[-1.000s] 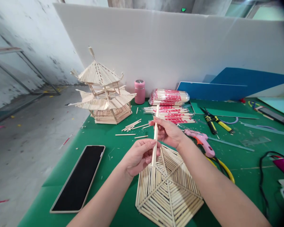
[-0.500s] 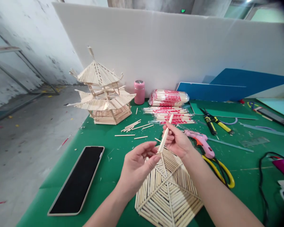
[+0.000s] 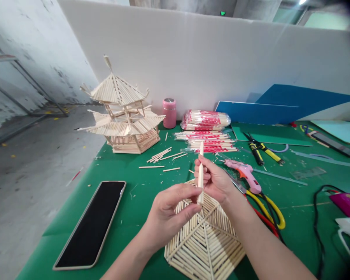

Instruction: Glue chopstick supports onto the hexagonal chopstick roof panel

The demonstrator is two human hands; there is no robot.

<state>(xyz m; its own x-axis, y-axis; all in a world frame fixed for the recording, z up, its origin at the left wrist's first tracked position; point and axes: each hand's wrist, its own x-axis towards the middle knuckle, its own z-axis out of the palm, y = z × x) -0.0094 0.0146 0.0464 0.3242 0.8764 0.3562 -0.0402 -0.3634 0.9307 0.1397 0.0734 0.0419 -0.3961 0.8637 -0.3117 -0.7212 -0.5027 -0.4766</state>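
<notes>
A slim, tapered bundle of wooden sticks (image 3: 201, 178) stands nearly upright between my hands. My right hand (image 3: 214, 179) is closed around its upper part, thumb along the side. At the lower end, my left hand (image 3: 170, 214) pinches it between thumb and index finger. Just beneath lies a many-sided panel of wooden sticks (image 3: 202, 245) with ribs meeting at its middle; my hands and forearms hide part of it. A stick-built pagoda model (image 3: 125, 116) stands at the back left, topped by a similar slim piece.
A phone (image 3: 90, 225) lies at left. Cut sticks (image 3: 160, 154), wrapped chopsticks (image 3: 207, 136) and a pink flask (image 3: 169, 112) are farther back. To the right are a pink glue gun (image 3: 245, 173), wire pliers (image 3: 259, 149), yellow handles (image 3: 277, 210) and a dark cable (image 3: 316, 229).
The stick bundle has swung from a slant to nearly upright and shifted slightly left. The left fingers now sit on its lower end. Red handles show beside the yellow ones.
</notes>
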